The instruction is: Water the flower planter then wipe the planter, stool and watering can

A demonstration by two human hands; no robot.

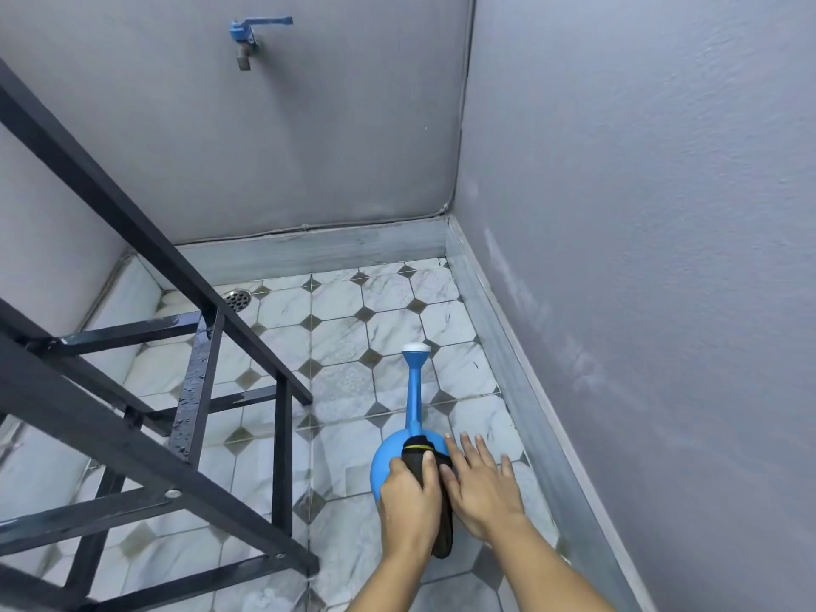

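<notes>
Your left hand (pixel 408 496) curls round the dark cloth (pixel 418 459), holding it on top of the blue watering can (pixel 385 462); your right hand (pixel 479 488) rests on the can's right side, fingers straight and spread; the can's spout points away from you; a black metal frame (pixel 194 390) stands left of the can.

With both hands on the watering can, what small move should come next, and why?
Probably slide the cloth forward up the spout: the left hand holds it on the watering can, the right hand lies flat beside it, and the spout is uncovered.
</notes>
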